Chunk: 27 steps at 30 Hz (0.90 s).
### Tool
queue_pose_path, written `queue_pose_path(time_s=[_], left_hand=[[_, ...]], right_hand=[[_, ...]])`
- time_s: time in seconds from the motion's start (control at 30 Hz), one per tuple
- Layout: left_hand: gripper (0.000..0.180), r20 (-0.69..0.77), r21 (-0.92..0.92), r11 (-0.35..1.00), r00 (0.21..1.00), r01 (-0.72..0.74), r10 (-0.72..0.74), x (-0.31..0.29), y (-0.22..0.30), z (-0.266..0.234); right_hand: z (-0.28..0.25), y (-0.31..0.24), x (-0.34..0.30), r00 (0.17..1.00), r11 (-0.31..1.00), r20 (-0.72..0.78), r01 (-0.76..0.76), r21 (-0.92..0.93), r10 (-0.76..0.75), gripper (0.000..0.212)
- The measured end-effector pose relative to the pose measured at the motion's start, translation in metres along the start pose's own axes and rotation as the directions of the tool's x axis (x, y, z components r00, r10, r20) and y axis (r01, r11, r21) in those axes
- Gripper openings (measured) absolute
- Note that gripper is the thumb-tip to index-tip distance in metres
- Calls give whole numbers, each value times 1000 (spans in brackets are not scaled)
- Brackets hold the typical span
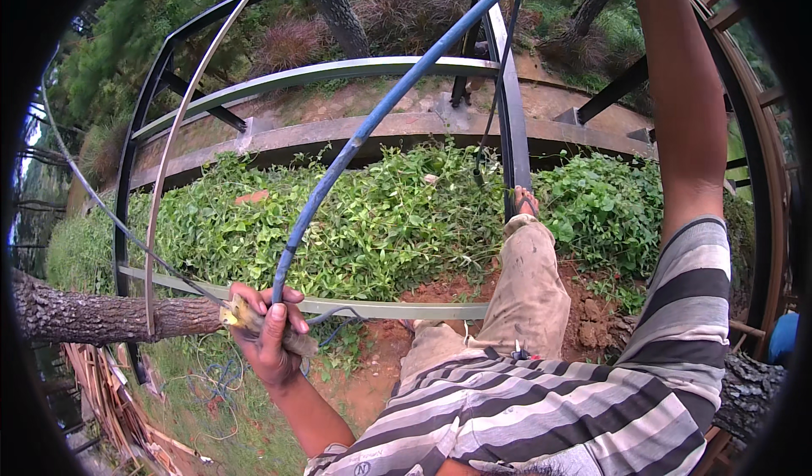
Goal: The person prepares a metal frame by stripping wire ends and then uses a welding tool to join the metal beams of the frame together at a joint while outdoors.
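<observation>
My left hand is closed, with its fingers wrapped round a worn yellow-and-grey handheld tool that has a frayed grey end. A thin dark rod runs from the tool's yellow end toward the upper left. Between my thumb and fingers comes the lower end of a long blue tube or cable, which curves away past the top edge. Whether my fingers grip it too, I cannot tell. My right arm reaches up out of the picture, so its hand is hidden.
Dark metal framing and a pale curved bar cross above leafy plants. My sandalled foot rests against an upright. A rough log lies at left, near stacked wood strips. Loose cables lie on the grass.
</observation>
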<state>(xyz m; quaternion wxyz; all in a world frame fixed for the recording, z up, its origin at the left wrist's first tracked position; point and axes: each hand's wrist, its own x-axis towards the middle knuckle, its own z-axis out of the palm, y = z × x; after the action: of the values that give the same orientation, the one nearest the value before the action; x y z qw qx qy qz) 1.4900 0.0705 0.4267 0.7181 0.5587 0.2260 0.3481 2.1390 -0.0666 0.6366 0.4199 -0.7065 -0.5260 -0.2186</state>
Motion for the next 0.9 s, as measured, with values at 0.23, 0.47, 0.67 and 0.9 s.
queue_pose_path(time_s=[0.23,0.47,0.67,0.9], left_hand=[[26,36,-30,974,974,224,-223,17,-43,38],[21,-30,62,888,890,456,-455,-1,-108,27],[21,-27,36,767,768,641,-640,-39,-145,20],[21,33,84,770,771,632,-637,-74,-174,9]], right_hand=[[78,11,-109,663,494,115,-651,577,740,19],[186,14,-307,332,96,465,-882,462,821,18],[300,-11,-518,-187,-352,517,-904,241,835,15],[356,-75,-656,-513,-601,586,-798,-55,627,19]])
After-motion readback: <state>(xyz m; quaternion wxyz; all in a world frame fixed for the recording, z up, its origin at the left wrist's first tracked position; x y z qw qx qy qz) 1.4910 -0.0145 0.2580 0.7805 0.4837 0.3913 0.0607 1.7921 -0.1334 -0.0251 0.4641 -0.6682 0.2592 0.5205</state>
